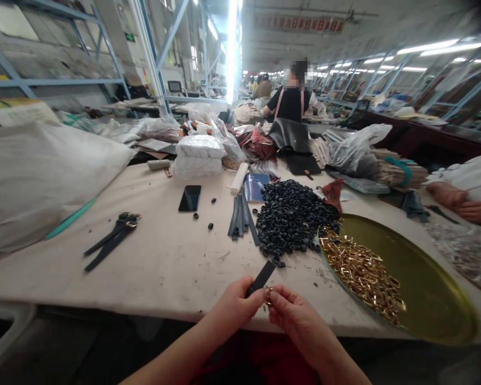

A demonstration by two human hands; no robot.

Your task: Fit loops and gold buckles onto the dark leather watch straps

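Observation:
Near the table's front edge, my left hand [237, 303] is closed on a dark strap [263, 275] whose free end points up and right. Beside it, my right hand [292, 313] pinches a small gold buckle [268, 295] at the strap's lower end. Just beyond my hands lies a large pile of black loops [292, 216]. Several flat dark strips [240, 216] lie left of the pile. To the right, gold buckles [363, 272] fill the left part of a round gold tray [420, 283]. Two straps with buckles [114, 238] rest on the table's left.
A black phone [189, 198] and a few loose loops [210, 226] lie mid-table. A blue booklet [256, 187] touches the pile's back. White sacking [52, 176] covers the left side. Another person's hands [460, 203] are at the far right; a person [291, 99] stands beyond the table.

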